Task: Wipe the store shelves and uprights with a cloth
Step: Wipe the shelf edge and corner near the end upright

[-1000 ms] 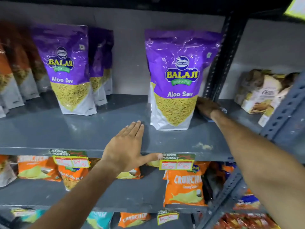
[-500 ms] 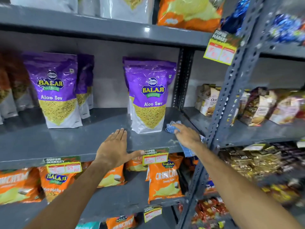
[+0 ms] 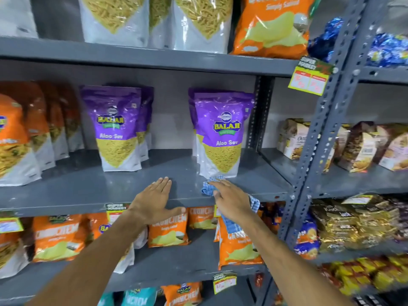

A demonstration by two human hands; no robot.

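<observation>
Pressing a blue checked cloth point(image 3: 208, 187) flat on the grey shelf point(image 3: 77, 191), the right hand point(image 3: 231, 198) wipes before the purple Aloo Sev pouch point(image 3: 223, 133); the left hand point(image 3: 154, 200) rests open, empty. Next probably calls for sweeping leftward.

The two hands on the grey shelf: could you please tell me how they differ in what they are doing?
The left hand lies flat and bare on the shelf, fingers together, thumb over the front edge; the right hand presses a blue checked cloth down. The left hand sits on open shelf, while the right hand is just in front of a purple Aloo Sev pouch. Both rest palm-down on the same shelf.
</observation>
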